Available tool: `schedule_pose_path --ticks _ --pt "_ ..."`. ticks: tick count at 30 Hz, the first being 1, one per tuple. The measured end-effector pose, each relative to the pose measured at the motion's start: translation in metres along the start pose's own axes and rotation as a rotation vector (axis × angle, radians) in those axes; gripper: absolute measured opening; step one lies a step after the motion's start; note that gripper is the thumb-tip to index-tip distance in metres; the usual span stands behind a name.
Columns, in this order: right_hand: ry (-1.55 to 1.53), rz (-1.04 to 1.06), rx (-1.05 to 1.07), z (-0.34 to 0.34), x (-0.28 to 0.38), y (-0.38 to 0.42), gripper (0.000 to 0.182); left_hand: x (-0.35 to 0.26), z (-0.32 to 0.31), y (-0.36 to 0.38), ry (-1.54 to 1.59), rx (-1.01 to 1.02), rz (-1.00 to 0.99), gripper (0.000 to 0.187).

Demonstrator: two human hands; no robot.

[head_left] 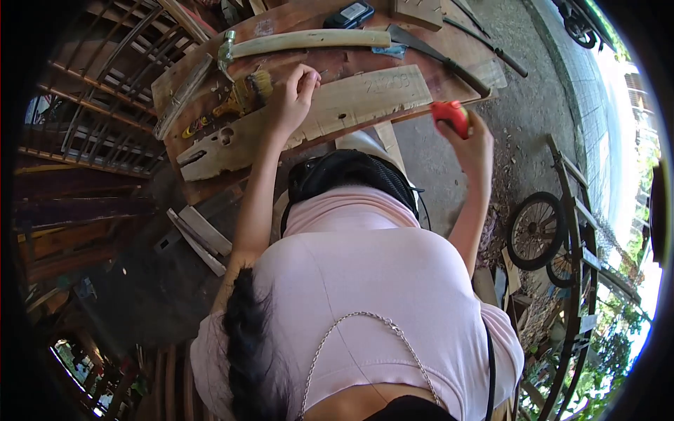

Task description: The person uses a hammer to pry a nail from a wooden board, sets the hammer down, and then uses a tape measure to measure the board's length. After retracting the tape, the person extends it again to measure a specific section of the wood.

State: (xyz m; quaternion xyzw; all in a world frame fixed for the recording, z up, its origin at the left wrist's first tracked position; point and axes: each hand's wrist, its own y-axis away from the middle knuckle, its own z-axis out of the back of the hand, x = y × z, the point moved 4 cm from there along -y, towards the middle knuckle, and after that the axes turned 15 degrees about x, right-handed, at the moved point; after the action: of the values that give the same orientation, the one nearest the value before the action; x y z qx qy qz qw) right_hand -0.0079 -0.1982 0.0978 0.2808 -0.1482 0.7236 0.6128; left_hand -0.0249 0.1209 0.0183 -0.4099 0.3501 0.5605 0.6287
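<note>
My left hand (299, 91) is over the long wooden board (326, 109), its fingers closed in a pinch. A thin metal piece like a nail (323, 71) sticks out by the fingertips. Off the board's right end, my right hand (472, 144) is wrapped round a red tape measure (449, 117), held above the ground. The board has pencil marks near its right end and a dark hole in the middle. A claw hammer (309, 43) lies behind it, and a wide paintbrush (261, 83) is left of my left hand.
On the wooden table (165, 81) lie a yellow-and-black tool (200, 126), a large knife (428, 50), a dark device (349, 14) and a wood block (419, 12) with nails. A metal rod (491, 49) reaches past the right edge. Bicycle wheels (536, 230) stand at right.
</note>
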Motion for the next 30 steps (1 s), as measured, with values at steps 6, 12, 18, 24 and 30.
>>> schedule_pose_path --ticks 6,12,18,24,30 --pt "0.085 -0.097 -0.069 0.045 -0.075 -0.105 0.05 -0.019 -0.003 0.023 -0.423 0.024 0.004 0.031" --pt "-0.037 -0.158 0.031 0.046 -0.134 -0.169 0.06 -0.039 -0.013 0.061 -0.813 0.079 0.115 0.097" --pt "0.143 -0.06 0.086 0.047 -0.155 -0.183 0.063 -0.036 -0.016 0.061 -0.936 0.05 0.193 0.113" --pt "0.267 -0.022 0.018 0.042 -0.179 -0.186 0.057 -0.026 -0.013 0.059 -0.875 0.02 0.058 0.1" --pt "0.161 0.181 -0.145 0.061 -0.163 -0.158 0.044 -0.067 -0.017 0.069 -0.887 0.023 0.047 0.097"
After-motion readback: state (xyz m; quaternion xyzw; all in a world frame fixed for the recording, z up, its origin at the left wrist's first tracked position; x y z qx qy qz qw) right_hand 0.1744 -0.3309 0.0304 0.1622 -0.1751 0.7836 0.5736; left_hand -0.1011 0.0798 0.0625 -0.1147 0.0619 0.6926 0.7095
